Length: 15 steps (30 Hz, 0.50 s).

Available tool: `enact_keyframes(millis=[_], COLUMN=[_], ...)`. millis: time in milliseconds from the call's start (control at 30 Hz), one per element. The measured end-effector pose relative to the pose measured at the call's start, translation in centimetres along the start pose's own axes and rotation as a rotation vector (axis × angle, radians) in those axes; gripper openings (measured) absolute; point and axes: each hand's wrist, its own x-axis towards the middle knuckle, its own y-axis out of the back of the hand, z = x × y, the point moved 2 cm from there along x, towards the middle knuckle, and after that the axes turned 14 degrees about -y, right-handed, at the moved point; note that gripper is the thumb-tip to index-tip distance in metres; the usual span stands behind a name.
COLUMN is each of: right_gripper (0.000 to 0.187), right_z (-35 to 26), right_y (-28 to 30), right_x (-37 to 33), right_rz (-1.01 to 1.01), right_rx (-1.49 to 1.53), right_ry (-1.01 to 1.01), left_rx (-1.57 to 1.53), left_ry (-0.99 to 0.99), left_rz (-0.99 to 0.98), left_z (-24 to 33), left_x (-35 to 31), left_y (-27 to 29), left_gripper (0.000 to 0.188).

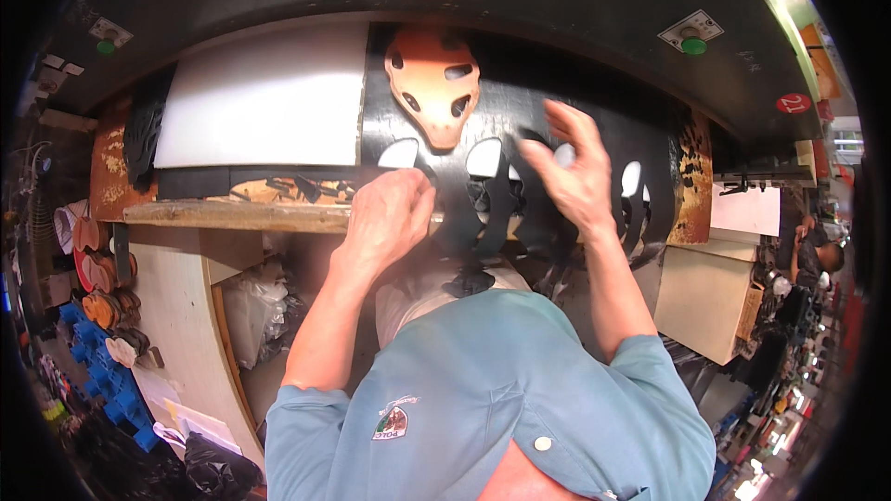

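A black sheet (520, 65) lies on the work surface, its near part cut through with several rounded holes and hanging in strips over the front edge. On it rests an orange tapered block with several openings (430, 79), its narrow end toward me; it looks like a cutting die. My left hand (392, 215) is closed at the near edge of the sheet, left of the holes, and its fingertips are partly hidden. Over the holes on the right, my right hand (577, 167) is open, with thumb and fingers apart. A blurred dark bit shows near its thumb.
A white board (264, 97) covers the left of the surface. A wooden rail (237, 215) with orange and black scraps behind it runs along the front. A dark machine beam with green buttons (692, 41) spans the far side. Another person (817, 255) is at far right.
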Motion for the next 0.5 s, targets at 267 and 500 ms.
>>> enact_keyframes(millis=[267,500], right_gripper=[0.104,0.099], right_z=[-6.6,-6.6], right_y=[-12.7,-10.1], right_x=[-2.0,-5.5], right_rz=[-0.074,-0.206], right_rx=[-0.5,-0.287], right_ry=[0.093,-0.091], left_rx=[0.114,0.327], left_ry=[-0.036,-0.022], left_rz=[0.356,0.152], left_z=[-3.5,-2.6], left_x=[-0.7,-5.4], left_y=[2.4,-0.4], left_gripper=[0.037,0.049])
